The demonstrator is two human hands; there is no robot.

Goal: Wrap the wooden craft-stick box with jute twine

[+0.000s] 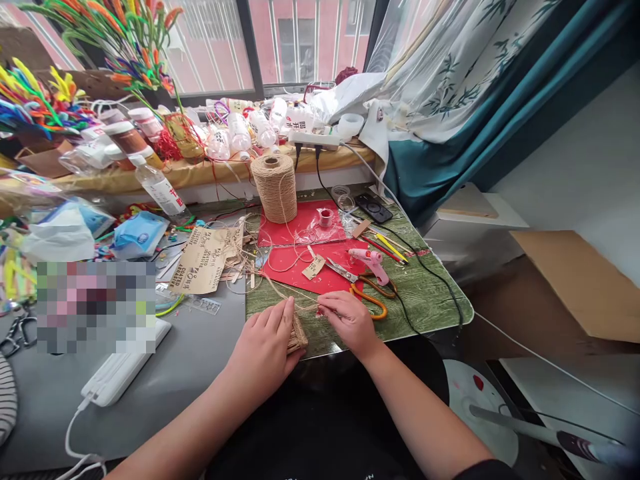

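Note:
My left hand is closed over a small twine-wrapped block at the table's front edge. Most of that block is hidden under the fingers. Just to its right, my right hand pinches a strand of jute twine between thumb and fingertips. A large spool of jute twine stands upright farther back, loose strands lying in front of it. Beyond my right hand lie orange-handled scissors and a pink glue gun, partly over a red sheet.
Torn brown sandpaper lies left of the red sheet. A black phone and pencils are at the right, where a black cable crosses the table. A white power bank is on the grey surface. Bottles crowd the windowsill side.

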